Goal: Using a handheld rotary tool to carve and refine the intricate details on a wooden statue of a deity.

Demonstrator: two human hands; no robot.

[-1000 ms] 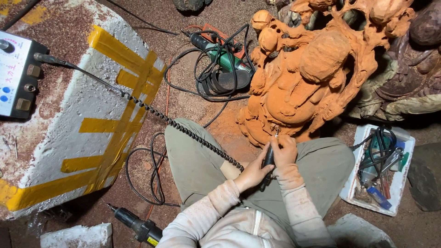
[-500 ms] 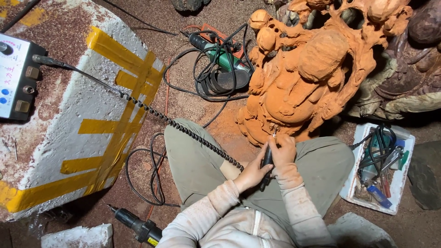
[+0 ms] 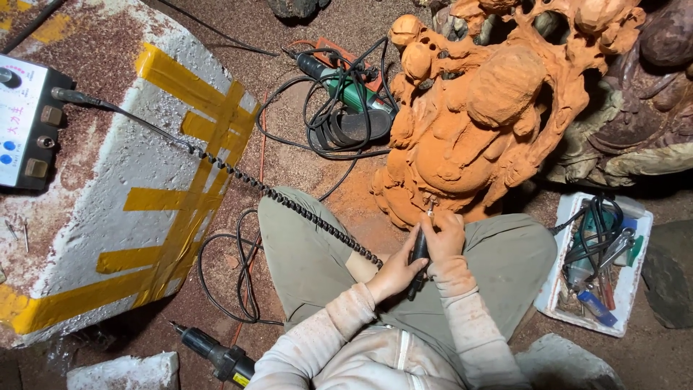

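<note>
Between my knees: both hands meet on a dark rotary handpiece point(image 3: 418, 254), just below the carving.
Left hand point(image 3: 395, 273): my fingers are wrapped tight around the handpiece's lower body.
Right hand point(image 3: 444, 235): I pinch the handpiece near its tip, guiding it.
Bit: it touches the base of the orange wooden carving point(image 3: 491, 123).
Coiled cable point(image 3: 281, 198): runs from the handpiece across my left thigh to the control box point(image 3: 25, 123) on the taped white block point(image 3: 123, 209).
Right side: white tray of tools point(image 3: 599, 263).
</note>
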